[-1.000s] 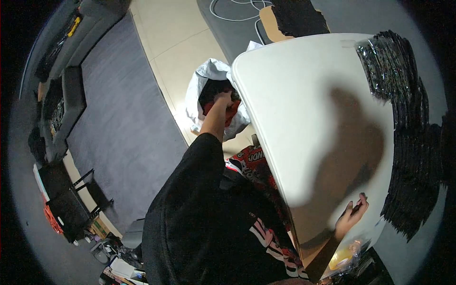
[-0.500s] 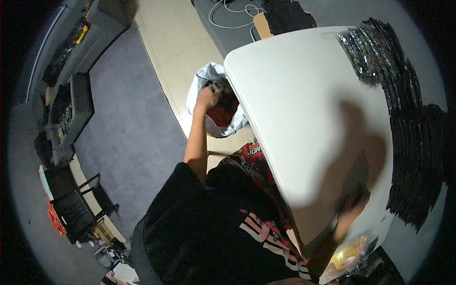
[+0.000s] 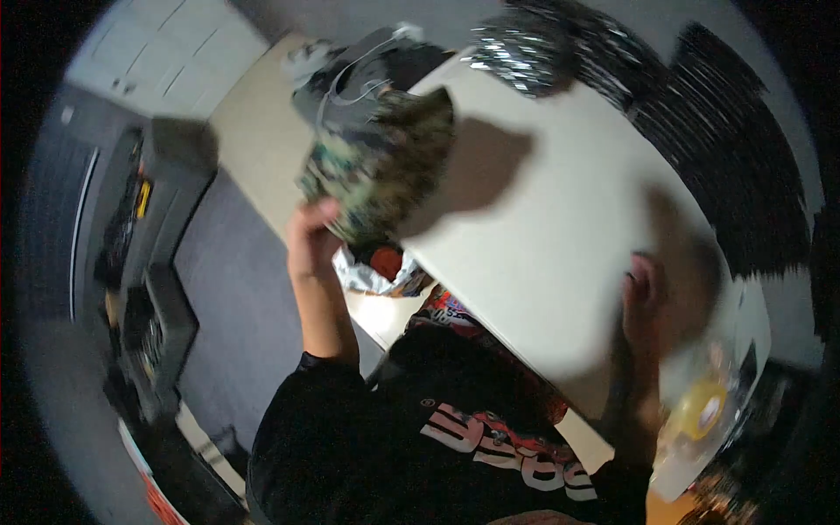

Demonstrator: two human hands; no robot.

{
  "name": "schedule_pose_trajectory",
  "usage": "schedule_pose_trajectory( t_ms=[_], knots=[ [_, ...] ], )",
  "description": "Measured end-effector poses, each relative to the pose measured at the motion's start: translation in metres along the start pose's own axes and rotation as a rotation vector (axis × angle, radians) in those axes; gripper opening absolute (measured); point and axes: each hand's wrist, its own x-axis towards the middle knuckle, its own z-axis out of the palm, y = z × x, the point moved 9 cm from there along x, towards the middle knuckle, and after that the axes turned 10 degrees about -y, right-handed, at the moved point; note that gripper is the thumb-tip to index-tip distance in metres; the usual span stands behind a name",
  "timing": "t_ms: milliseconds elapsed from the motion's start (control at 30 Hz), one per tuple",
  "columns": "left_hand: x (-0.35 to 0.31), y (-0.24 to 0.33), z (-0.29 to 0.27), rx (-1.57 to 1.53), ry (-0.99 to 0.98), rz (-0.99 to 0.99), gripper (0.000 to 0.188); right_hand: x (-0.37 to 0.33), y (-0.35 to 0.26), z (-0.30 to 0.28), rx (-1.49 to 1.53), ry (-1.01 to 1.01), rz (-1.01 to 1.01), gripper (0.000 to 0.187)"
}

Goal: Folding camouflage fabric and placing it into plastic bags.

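Observation:
My left hand (image 3: 313,232) grips the lower edge of a camouflage cap (image 3: 385,166), blurred by motion. The cap is up beside the white table's left edge, and its shadow falls across the tabletop (image 3: 542,227). Below it, partly hidden, is a white sack (image 3: 357,275) with something red (image 3: 386,262) inside. Over the right part of the table is my right hand (image 3: 644,284), its fingers loosely bent and somewhat apart, with nothing visible in them.
Stacks of shiny black plastic packets (image 3: 726,149) line the table's far and right sides. A yellowish tape roll (image 3: 700,409) lies among clear plastic near the right corner. Dark grey bins (image 3: 166,306) stand at the left, beyond a grey carpet (image 3: 227,262). A cable (image 3: 328,92) hangs at the back.
My left hand has come up out of the white sack with the camouflage cap. My right hand has moved farther forward over the table. The whole view has turned.

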Motion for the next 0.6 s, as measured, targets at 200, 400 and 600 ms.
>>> schedule_pose_trajectory(
  t_ms=[200, 400, 600],
  knots=[
    [0.044, -0.135, 0.24, -0.149, -0.738, -0.383, 0.089, -0.002, -0.017, 0.036, 0.393, -0.188, -0.068, 0.042],
    [0.109, -0.211, 0.306, -0.289, -0.725, -0.534, 0.019, -0.007, 0.041, -0.011, 0.4, 0.057, 0.223, 0.046],
    [0.165, -0.221, 0.274, 0.773, -0.758, 0.001, 0.023, -0.022, 0.122, -0.06, 0.854, 0.492, -0.032, 0.042]
  ],
)
